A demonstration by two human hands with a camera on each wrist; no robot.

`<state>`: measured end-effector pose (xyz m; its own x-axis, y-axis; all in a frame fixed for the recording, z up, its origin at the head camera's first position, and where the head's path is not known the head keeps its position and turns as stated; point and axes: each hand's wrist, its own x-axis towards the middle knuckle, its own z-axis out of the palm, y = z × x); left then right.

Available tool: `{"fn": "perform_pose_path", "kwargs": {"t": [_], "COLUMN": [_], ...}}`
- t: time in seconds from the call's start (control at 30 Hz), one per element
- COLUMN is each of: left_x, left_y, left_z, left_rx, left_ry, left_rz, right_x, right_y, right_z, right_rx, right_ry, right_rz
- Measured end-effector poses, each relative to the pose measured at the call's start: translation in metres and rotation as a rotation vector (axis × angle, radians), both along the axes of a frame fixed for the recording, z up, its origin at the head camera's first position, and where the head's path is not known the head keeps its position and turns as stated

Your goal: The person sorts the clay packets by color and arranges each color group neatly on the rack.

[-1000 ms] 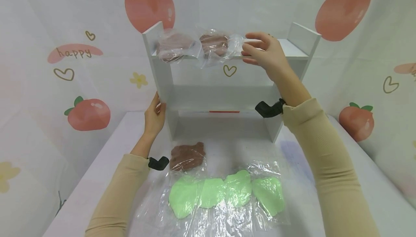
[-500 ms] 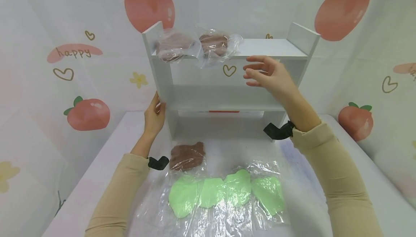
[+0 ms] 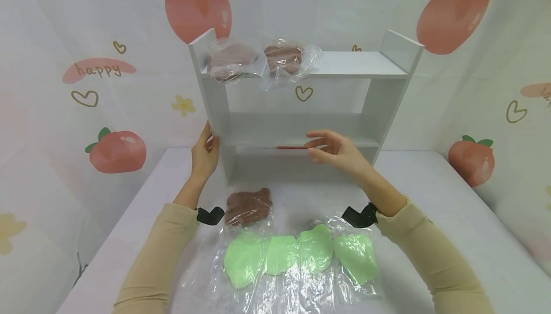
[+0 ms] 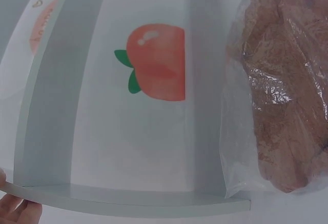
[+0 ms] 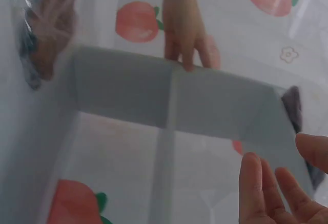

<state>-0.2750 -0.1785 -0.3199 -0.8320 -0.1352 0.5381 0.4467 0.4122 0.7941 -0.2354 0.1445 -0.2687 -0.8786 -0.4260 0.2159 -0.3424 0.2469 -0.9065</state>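
Note:
A white two-tier shelf (image 3: 297, 129) stands on the table. My left hand (image 3: 205, 157) holds its left side panel, thumb on one face and fingers on the other in the left wrist view. In front of the middle board hangs my right hand (image 3: 337, 153), fingers loosely bent and nothing in them. Two clear bags of a brown, dough-like mass, a left bag (image 3: 234, 60) and a right bag (image 3: 284, 59), lie on the top board and jut past its front edge. Another bagged brown slab (image 3: 248, 207) rests on the table before the shelf.
Several flat light-green pieces in clear bags, one a rightmost piece (image 3: 356, 258), lie in a row nearest me. A thin red strip (image 3: 292, 147) shows at the middle board's front edge. Behind the shelf hangs a fruit-printed cloth (image 3: 344, 7).
My right hand has come down from beside the right bag on the top board to the middle board's height. The left hand keeps its place, and the bags lie unchanged.

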Motion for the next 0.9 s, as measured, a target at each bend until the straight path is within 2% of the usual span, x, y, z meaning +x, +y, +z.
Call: {"fn": "perform_pose_path", "kwargs": {"t": [0.13,0.27,0.33,0.5,0.9], "left_x": [0.004,-0.01,-0.012,-0.013,-0.012], "left_y": [0.002,-0.004,-0.006,-0.006,-0.007], "left_z": [0.004,-0.008,-0.011,-0.013,-0.013], "left_rx": [0.013,0.014,0.001,-0.005,0.001], "left_ry": [-0.008,-0.008,0.0,0.017,0.002], "left_rz": [-0.009,-0.003,0.001,-0.007,-0.007], "right_x": [0.003,0.005,0.006,0.007,0.007], "right_y": [-0.005,-0.01,-0.014,-0.024,-0.046], "right_z": [-0.021,-0.04,-0.048,-0.065,-0.1], "right_rx": [0.002,0.007,0.013,0.016,0.062], "right_ry": [-0.037,-0.074,-0.091,-0.158,-0.273], "right_rz": [0.001,-0.002,0.003,0.013,0.005]}}
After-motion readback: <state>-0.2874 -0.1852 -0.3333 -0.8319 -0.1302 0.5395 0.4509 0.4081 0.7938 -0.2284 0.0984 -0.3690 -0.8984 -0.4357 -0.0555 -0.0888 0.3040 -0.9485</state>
